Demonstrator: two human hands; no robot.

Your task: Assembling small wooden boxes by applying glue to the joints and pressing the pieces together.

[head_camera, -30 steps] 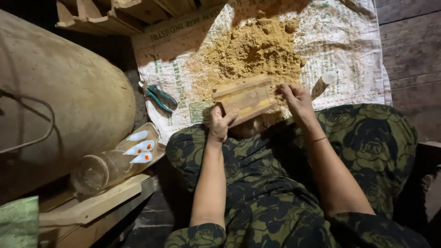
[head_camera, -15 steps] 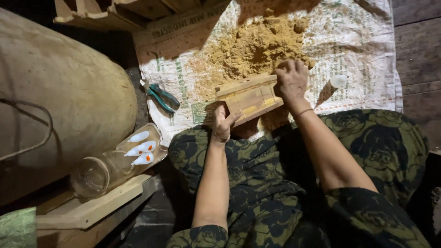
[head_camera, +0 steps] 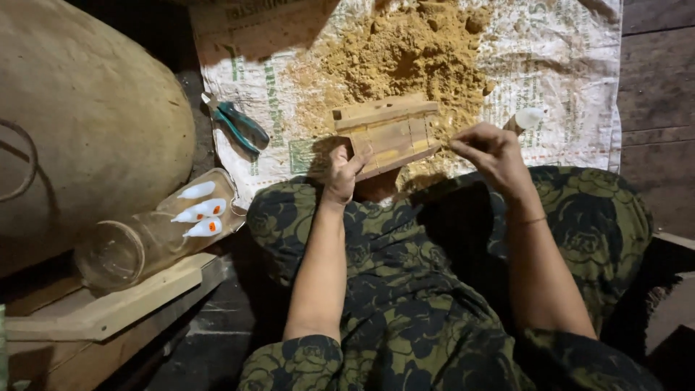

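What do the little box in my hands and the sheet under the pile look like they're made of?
Box: pale, unfinished wood, by its visible slats and matte grain. Sheet: likely woven plastic sacking, white with faded print and a fine weave. Pile: loose tan sawdust or soil; I cannot tell which.

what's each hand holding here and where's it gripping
The left hand grips the wooden mould at its near-left corner. The right hand is pinched at the mould's right end; anything between its fingertips cannot be told.

Dim, warm lighting falling from above onto the sand pile (head_camera: pixel 413 54) and woven sack (head_camera: pixel 572 80); deep shadows swallowing corners and lap; edges bending slightly; focus holding sharp centrally.
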